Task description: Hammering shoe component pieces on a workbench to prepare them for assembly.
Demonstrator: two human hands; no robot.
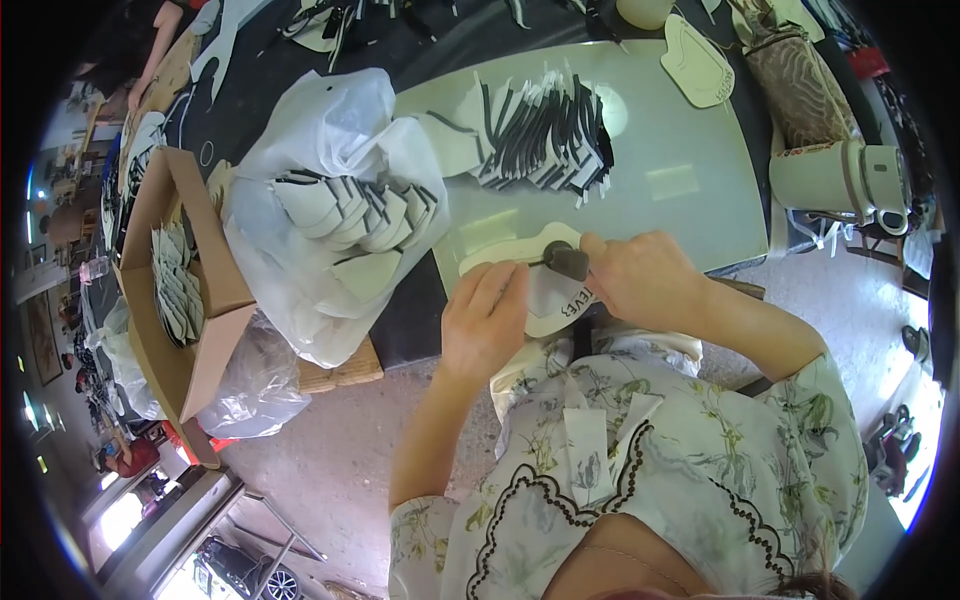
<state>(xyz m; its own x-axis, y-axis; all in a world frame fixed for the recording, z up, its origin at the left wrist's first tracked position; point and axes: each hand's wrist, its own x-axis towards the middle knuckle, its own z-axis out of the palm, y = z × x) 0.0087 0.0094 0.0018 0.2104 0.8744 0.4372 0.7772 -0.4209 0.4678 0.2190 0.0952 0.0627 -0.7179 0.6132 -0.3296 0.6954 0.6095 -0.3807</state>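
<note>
A flat cream template (550,318) with rounded lobes and dark lettering lies at the near edge of the table, a paler grey area in its middle. My left hand (487,315) is closed over its left side, fingers curled and pressed down. A thin dark strip runs by those fingertips toward a small dark grey-brown flap (568,262). My right hand (645,280) is closed in a pinch at the flap's right side; its fingertips are partly hidden. Beyond my hands, a fanned row of pale pieces with black edging (550,135) lies on the greenish board (690,180).
Left of my hands, a white plastic bag (330,130) bears several pale dark-edged pieces (365,215). Farther left stands an open cardboard box (225,275) of stacked pieces. A similar template (697,62) lies far right, near a cream tumbler (825,185) and a patterned pouch (800,85).
</note>
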